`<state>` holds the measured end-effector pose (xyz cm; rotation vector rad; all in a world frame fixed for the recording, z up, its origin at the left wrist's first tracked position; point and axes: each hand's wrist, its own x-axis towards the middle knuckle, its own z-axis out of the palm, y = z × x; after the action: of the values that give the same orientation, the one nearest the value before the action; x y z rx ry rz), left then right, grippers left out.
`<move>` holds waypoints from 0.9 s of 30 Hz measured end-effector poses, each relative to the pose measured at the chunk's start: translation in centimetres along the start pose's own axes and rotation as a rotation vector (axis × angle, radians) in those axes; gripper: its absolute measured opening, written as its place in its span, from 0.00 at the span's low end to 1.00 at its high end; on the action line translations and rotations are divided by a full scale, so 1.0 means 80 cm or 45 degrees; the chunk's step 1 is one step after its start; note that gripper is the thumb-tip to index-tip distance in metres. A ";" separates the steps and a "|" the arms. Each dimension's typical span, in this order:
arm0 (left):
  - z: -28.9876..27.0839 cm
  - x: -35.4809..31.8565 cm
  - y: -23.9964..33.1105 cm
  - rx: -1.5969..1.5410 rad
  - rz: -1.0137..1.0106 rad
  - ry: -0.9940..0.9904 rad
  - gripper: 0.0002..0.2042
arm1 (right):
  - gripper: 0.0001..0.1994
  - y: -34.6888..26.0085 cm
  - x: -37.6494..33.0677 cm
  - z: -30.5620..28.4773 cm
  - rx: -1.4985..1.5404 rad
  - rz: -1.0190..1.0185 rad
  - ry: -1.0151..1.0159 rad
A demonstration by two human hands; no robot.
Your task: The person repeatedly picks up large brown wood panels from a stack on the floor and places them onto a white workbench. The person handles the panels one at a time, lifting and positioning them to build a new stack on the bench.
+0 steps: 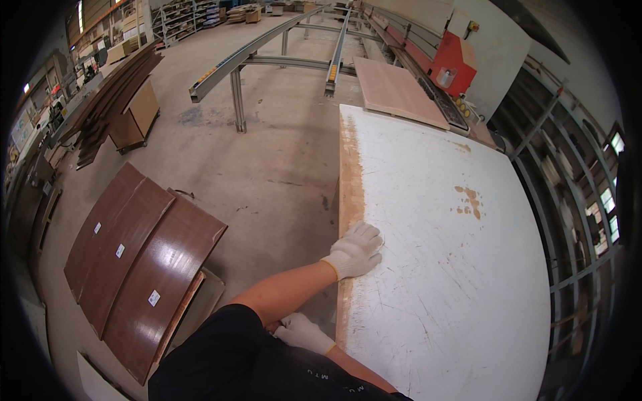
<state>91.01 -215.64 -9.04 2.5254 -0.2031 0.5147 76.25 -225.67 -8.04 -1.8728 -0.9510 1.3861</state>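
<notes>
My left hand [356,251], in a white knit glove with a yellow cuff edge, rests on the worn left edge of a white-topped table [435,281]. Its fingers are slightly bent over the surface, and I see nothing held in them. Below my left forearm, my right hand [304,334] wears a similar white glove and lies close to my black shirt and left sleeve. Its fingers look curled, but their tips are partly hidden, so whatever they hold does not show. The white tabletop is scratched, with brown bare patches.
Glossy brown panels [150,254] with small labels stand low at the left. A pale wood board [398,93] lies beyond the table, beside a red machine part [455,63]. Metal rails [254,47] run into the distance. Dark strips [110,100] are piled on a cart; metal racks [568,194] line the right.
</notes>
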 end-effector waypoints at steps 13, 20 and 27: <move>0.000 -0.001 -0.001 0.015 0.031 0.049 0.15 | 0.15 0.034 0.014 0.019 -0.042 -0.139 0.109; -0.002 0.005 -0.002 -0.023 0.013 -0.032 0.15 | 0.18 0.024 0.015 0.005 -0.144 0.015 -0.002; 0.008 0.002 0.001 0.175 -0.082 -0.128 0.16 | 0.14 -0.012 -0.011 -0.004 -0.103 -0.010 0.140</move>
<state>91.32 -216.08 -9.44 2.6851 -0.1265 0.3884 76.20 -225.91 -6.71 -1.9813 -0.9712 1.2431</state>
